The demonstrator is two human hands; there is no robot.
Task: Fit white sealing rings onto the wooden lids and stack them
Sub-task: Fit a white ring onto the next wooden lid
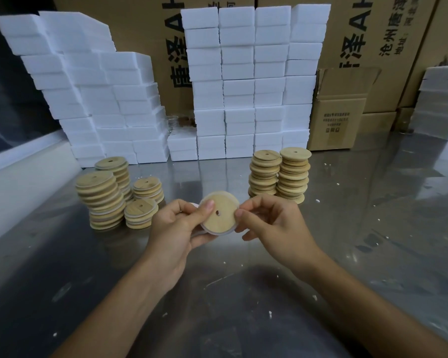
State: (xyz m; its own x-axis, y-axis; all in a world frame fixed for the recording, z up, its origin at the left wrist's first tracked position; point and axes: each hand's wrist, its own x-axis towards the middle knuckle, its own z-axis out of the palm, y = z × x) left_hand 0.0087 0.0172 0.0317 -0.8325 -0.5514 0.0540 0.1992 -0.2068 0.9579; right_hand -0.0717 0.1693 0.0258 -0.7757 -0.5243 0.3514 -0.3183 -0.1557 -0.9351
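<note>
Cardboard cartons [388,34] cut off by top edge, foam stack [442,102] cropped at right, glass items [177,122] behind foam blocks [254,81] indistinct

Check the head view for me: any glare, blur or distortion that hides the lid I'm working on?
Head view: lid sharp between left hand and right hand; steel table shows soft glare; wide-angle bending and darkening at edges; far-right foam stack blurred.

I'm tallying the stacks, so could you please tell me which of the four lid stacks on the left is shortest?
The nearest stack, beside the left hand; the other three rise higher.
</note>
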